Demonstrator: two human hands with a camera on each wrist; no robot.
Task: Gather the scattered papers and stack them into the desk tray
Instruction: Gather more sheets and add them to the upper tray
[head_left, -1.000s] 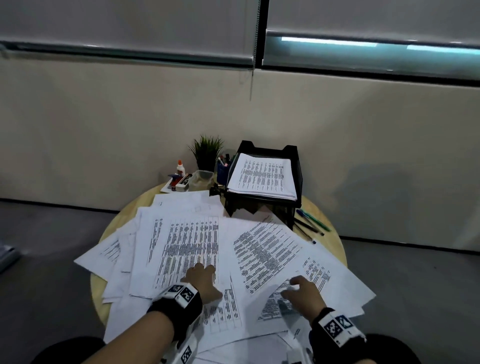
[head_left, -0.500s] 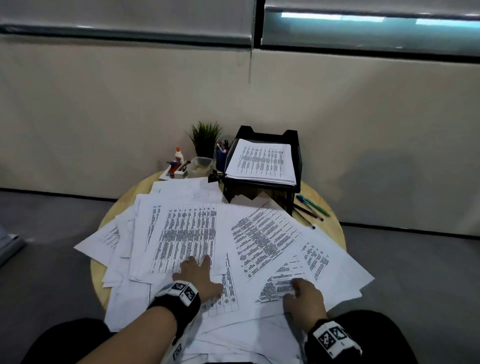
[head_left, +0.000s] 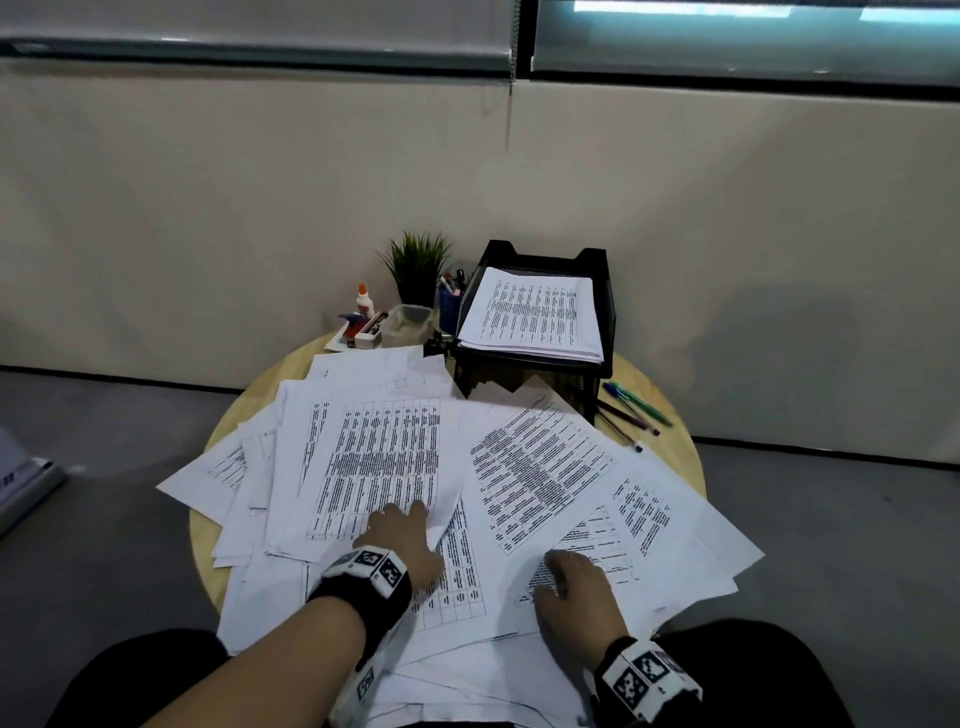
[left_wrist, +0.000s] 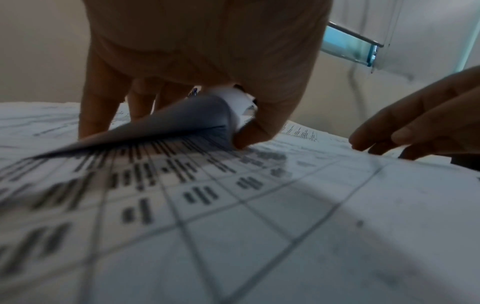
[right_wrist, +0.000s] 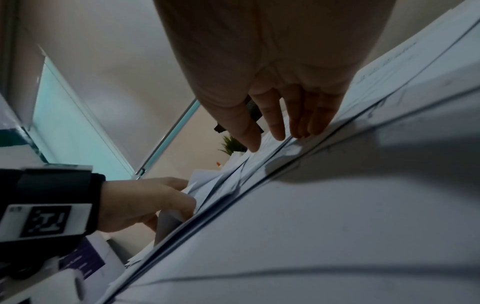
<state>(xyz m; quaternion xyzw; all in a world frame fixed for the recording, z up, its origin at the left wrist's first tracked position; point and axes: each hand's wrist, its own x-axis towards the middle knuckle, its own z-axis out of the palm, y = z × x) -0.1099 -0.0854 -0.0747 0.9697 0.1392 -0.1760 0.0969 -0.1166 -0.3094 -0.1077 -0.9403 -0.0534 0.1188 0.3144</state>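
Note:
Printed sheets (head_left: 540, 467) lie scattered and overlapping across the round wooden table (head_left: 680, 447). A black desk tray (head_left: 597, 270) at the back holds a neat stack of paper (head_left: 535, 317). My left hand (head_left: 402, 535) pinches the near corner of one table-printed sheet (head_left: 379, 462); in the left wrist view that lifted corner (left_wrist: 182, 121) curls between thumb and fingers (left_wrist: 249, 133). My right hand (head_left: 571, 577) rests with straight fingers (right_wrist: 275, 123) on a sheet (head_left: 597, 545) at the near right.
Behind the papers stand a small plant (head_left: 415, 260), a glue bottle (head_left: 363, 299), a stapler (head_left: 370, 332), a clear tub (head_left: 410, 322) and a pen cup (head_left: 449, 304). Several pens (head_left: 631, 415) lie right of the tray. Some sheets overhang the table's edge.
Both hands have slid nearer to me over the papers. The left hand has lifted a sheet's corner, and the right hand has drawn back and to the left.

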